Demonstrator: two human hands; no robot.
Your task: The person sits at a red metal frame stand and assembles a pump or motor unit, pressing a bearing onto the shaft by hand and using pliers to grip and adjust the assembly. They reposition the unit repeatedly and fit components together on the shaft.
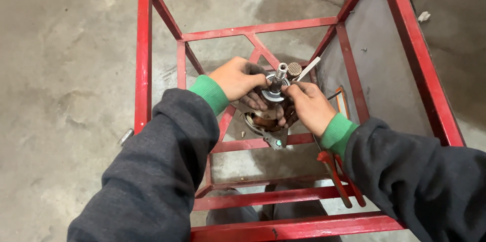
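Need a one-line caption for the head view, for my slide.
Both hands, left and right, grasp a shafted metal motor part inside a red steel frame.

hands: 2 [238, 77] | red frame: 1 [143, 54] | motor part: 1 [276, 90] | red-handled pliers: 1 [336, 176]

person wearing a dark grey fleecy sweatshirt, sleeves covering both arms to the wrist, bright green ribbed cuffs showing at each sleeve end, left hand [238, 78] and right hand [310, 106] going bare, no gloves
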